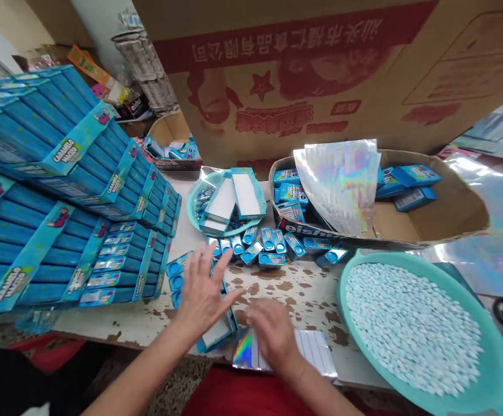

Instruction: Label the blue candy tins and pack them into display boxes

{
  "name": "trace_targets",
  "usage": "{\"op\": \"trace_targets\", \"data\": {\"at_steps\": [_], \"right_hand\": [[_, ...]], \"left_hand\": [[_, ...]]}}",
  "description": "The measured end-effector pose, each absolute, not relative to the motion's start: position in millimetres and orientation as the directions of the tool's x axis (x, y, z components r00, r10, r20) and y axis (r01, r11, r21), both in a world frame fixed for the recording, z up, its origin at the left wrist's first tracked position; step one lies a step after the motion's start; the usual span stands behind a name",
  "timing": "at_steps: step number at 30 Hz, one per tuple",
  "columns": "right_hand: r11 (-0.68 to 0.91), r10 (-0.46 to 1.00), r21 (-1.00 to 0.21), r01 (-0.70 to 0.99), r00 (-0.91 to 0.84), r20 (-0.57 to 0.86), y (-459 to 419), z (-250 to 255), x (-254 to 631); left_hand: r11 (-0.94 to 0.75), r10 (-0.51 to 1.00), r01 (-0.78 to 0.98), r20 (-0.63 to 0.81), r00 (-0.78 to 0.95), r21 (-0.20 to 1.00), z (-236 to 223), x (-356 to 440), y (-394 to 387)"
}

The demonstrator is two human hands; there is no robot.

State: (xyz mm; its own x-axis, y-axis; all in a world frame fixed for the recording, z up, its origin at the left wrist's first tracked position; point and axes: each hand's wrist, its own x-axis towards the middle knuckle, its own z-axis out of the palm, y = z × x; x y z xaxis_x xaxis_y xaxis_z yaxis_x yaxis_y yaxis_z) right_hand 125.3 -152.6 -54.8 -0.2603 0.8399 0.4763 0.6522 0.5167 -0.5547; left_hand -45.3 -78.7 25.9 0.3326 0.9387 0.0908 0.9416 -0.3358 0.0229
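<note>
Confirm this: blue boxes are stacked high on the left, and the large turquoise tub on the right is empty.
Not quite: the head view shows the large turquoise tub filled with small pale pieces. The blue boxes are indeed stacked high on the left.

Head-worn camera looks forward and down from close above.

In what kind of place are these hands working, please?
Probably a small candy packing workshop: stacked display boxes marked "Caramelo Macizo", a teal basin full of small pale pieces, and a large printed carton stand around the worn table.
</note>
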Motion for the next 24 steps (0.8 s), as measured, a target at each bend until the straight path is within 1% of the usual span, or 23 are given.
{"op": "trace_targets", "data": {"at_steps": [2, 3, 4, 6, 8, 10, 14, 20, 24], "right_hand": [[0.31, 0.906, -0.613, 0.727, -0.03, 0.422, -121.1, -59.6, 157.3], [0.226, 0.929, -0.628, 0.745, 0.029, 0.369, -102.8, -62.3, 170.2], [0.164, 0.95, -0.627, 0.761, 0.049, 0.309, -84.2, -64.6, 180.1], [0.061, 0.99, -0.569, 0.82, 0.025, 0.142, -50.7, -67.1, 190.5], [-0.023, 1.0, -0.472, 0.882, 0.021, -0.011, -27.4, -66.5, 190.8], [-0.087, 0.995, -0.399, 0.913, 0.058, -0.085, -15.2, -64.2, 186.6], [-0.137, 0.987, -0.356, 0.924, 0.097, -0.128, -10.9, -59.4, 179.3], [-0.182, 0.973, -0.311, 0.933, 0.125, -0.193, -10.4, -53.7, 173.0], [-0.166, 0.975, -0.282, 0.945, 0.114, -0.191, -9.9, -50.9, 170.8]], "left_hand": [[-0.26, 0.965, 0.96, 0.003, 0.261, 0.106, 12.3, 0.6, -71.1], [-0.2, 0.975, 0.971, -0.067, 0.21, 0.132, 2.2, 23.0, -65.9], [-0.139, 0.978, 0.979, -0.135, 0.159, 0.147, -9.1, 42.9, -60.3], [-0.038, 0.978, 0.986, -0.198, 0.07, 0.159, -31.3, 72.3, -50.4], [0.029, 0.983, 0.985, -0.184, 0.003, 0.167, -47.8, 86.2, -44.5], [0.071, 0.987, 0.981, -0.158, -0.043, 0.181, -56.4, 88.2, -42.9], [0.066, 0.99, 0.979, -0.139, -0.04, 0.191, -58.8, 79.9, -45.3], [0.004, 0.993, 0.987, -0.116, 0.015, 0.16, -59.5, 74.9, -51.5], [-0.007, 0.988, 0.979, -0.147, 0.038, 0.204, -61.3, 69.8, -55.9]]}}
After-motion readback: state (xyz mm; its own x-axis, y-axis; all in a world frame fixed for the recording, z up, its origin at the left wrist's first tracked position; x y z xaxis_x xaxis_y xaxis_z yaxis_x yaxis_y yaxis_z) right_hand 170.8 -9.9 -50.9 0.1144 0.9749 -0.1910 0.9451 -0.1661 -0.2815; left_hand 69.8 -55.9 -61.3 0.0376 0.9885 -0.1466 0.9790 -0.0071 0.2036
